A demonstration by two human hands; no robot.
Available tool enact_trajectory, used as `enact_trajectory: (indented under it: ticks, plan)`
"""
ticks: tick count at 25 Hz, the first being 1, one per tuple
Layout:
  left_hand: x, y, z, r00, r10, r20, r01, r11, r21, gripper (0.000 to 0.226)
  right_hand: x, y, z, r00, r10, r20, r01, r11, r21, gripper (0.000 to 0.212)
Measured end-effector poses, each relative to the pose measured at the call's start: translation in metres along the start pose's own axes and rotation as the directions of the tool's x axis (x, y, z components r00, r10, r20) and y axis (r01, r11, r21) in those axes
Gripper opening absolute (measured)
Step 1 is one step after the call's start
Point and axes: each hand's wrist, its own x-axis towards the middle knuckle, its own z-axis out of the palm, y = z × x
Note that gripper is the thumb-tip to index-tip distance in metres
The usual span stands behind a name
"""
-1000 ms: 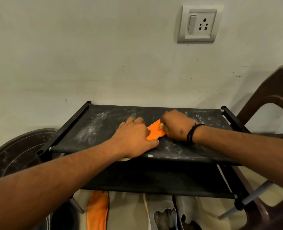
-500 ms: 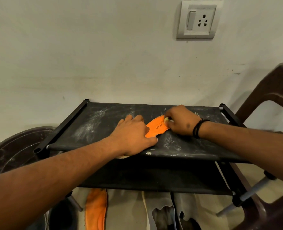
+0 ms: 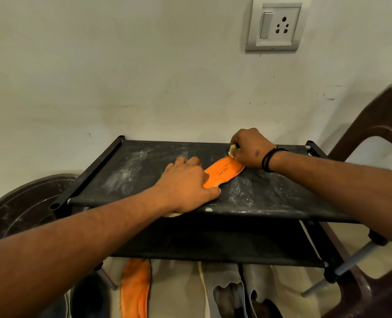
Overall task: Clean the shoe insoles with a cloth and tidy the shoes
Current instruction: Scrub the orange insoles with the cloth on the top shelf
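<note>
the insole [image 3: 222, 175] lies on the rack [image 3: 270, 193] top, centre. left hand [image 3: 185, 187] presses its near end with flat fingers; right hand [image 3: 251, 149], at 2 o'clock, pinches a cloth [image 3: 232, 150] at its far tip. risk: the insole could slide or buckle if that flat press eases.

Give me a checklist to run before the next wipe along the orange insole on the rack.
1. Insole pinned: left hand lies flat on the near end of the orange insole. Ok.
2. Cloth in hand: right hand grips a pale cloth at the insole's far end. Ok.
3. Insole fully supported: it lies on the top shelf of the rack, but its near end is hidden under the hand. Cannot tell.
4. Shelf surface clean: white dust smears show around the insole. Not ok.
5. Insole already clean: the visible part looks bright, the rest is covered. Cannot tell.
</note>
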Motion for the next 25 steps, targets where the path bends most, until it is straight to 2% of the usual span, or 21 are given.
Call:
enact_trajectory:
  ticks: [3, 8, 9, 12, 14, 18, 22, 23, 25]
  plan:
    - [0.001, -0.001, 0.002, 1.0, 0.007, -0.023, -0.007, 1.0, -0.005, 0.056, -0.007, -0.011, 0.008, 0.999, 0.038, 0.034, -0.038, 0.999, -0.006, 0.021]
    - [0.0, -0.002, 0.003, 1.0, 0.017, -0.017, -0.017, 1.0, -0.014, 0.054, -0.027, -0.037, 0.011, 0.972, -0.174, 0.161, 0.159, 0.982, 0.098, 0.024]
    - [0.0, -0.001, 0.002, 1.0, 0.017, -0.018, -0.017, 1.0, -0.01, 0.054, -0.023, -0.031, 0.008, 0.976, -0.157, 0.15, 0.144, 0.985, 0.093, 0.023]
    - [0.0, -0.001, 0.002, 1.0, 0.009, -0.021, -0.009, 1.0, -0.004, 0.052, -0.012, -0.01, 0.007, 1.0, 0.013, 0.028, -0.015, 0.998, 0.064, 0.019]
    - [0.001, -0.001, 0.002, 1.0, 0.009, -0.025, -0.01, 1.0, -0.009, 0.052, -0.014, -0.016, 0.013, 0.998, 0.047, 0.033, -0.048, 0.999, 0.016, 0.019]
    - [0.001, -0.002, 0.003, 1.0, 0.004, -0.02, -0.004, 1.0, -0.009, 0.051, -0.025, -0.05, 0.019, 0.984, -0.101, 0.146, 0.086, 0.991, 0.101, 0.026]
    - [0.0, -0.001, 0.003, 0.999, 0.011, -0.033, -0.011, 1.0, -0.011, 0.05, -0.021, -0.041, -0.001, 0.949, -0.182, 0.259, 0.156, 0.981, 0.118, 0.014]
    - [0.001, -0.002, 0.003, 0.999, 0.016, -0.031, -0.016, 1.0, -0.004, 0.054, -0.016, -0.034, -0.002, 0.963, -0.157, 0.217, 0.137, 0.985, 0.105, 0.009]
    - [0.002, -0.003, 0.003, 1.0, 0.007, -0.029, -0.007, 1.0, -0.012, 0.066, -0.005, -0.02, 0.004, 0.998, -0.016, 0.053, 0.011, 0.995, 0.094, 0.016]
